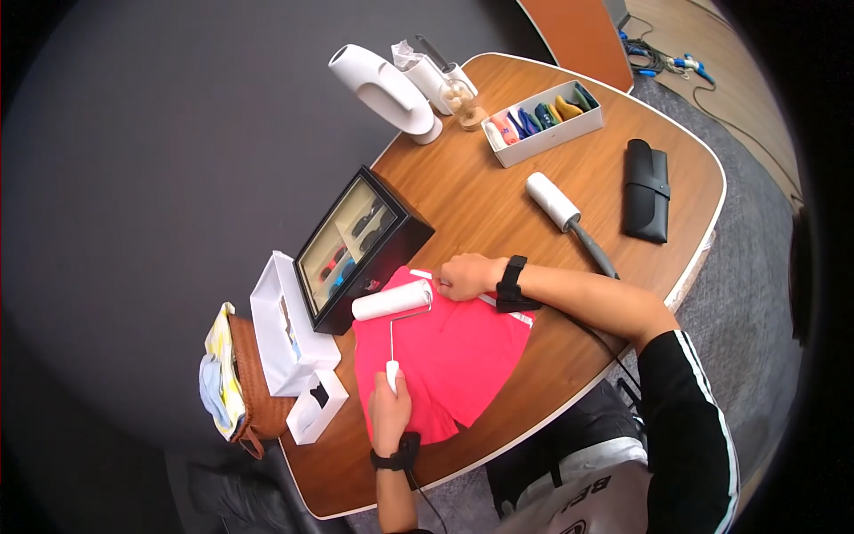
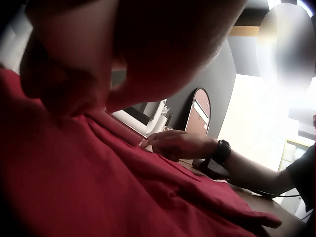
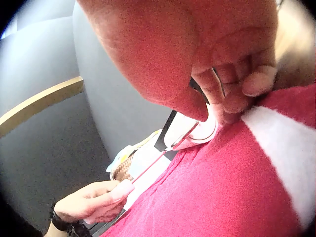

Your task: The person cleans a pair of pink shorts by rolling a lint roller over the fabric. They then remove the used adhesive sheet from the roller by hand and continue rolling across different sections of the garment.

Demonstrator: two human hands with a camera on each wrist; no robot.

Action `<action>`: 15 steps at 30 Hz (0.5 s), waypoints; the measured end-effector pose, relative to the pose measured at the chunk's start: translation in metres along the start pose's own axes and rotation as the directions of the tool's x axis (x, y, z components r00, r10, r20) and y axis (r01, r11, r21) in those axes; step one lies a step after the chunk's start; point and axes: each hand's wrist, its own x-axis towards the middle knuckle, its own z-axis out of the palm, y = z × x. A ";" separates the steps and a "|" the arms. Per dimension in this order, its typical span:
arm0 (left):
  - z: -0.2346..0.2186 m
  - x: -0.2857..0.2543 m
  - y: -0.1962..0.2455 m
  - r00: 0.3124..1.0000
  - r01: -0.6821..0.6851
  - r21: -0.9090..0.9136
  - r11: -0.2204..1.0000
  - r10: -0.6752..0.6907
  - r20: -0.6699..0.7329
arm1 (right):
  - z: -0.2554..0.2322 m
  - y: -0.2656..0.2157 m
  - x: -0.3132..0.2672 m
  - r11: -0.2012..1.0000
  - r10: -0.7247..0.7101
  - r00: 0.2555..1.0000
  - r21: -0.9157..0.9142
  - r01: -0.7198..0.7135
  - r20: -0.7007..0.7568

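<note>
Bright pink shorts (image 1: 445, 356) with white side stripes lie spread on the table. My left hand (image 1: 389, 416) grips the white handle of a lint roller (image 1: 391, 301), whose white cylinder lies across the shorts' upper part. With curled fingers, my right hand (image 1: 467, 277) holds the shorts at their upper edge beside a white stripe, just right of the roller's end. In the right wrist view, those bent fingers (image 3: 232, 101) meet the cloth, and the left hand (image 3: 98, 200) holds the roller's handle farther off. The left wrist view shows the roller hidden behind the near hand.
A black glasses case box (image 1: 391, 240) and white open boxes (image 1: 285, 320) stand left of the shorts, by a brown basket (image 1: 258, 374). Another lint roller (image 1: 553, 203), a black pouch (image 1: 647, 191), a box of rolled cloths (image 1: 544, 123) and a white device (image 1: 382, 89) stand farther back.
</note>
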 end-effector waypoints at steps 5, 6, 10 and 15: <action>0.003 -0.014 -0.004 0.997 0.072 -0.035 0.997 -0.071 0.017 | 0.000 0.000 -0.001 1.000 -0.012 1.000 0.011 0.012 -0.005; 0.003 -0.023 -0.009 0.998 0.061 -0.044 0.997 -0.061 0.011 | -0.001 0.001 0.000 1.000 -0.022 1.000 0.016 0.022 0.003; -0.004 -0.072 -0.018 0.996 0.084 -0.010 0.996 -0.083 0.016 | 0.000 0.003 0.000 0.999 -0.033 0.999 0.001 0.033 0.012; -0.014 -0.146 -0.031 0.975 0.221 -0.031 0.975 -0.221 0.029 | -0.001 0.001 0.000 0.999 -0.032 0.999 0.011 0.033 -0.012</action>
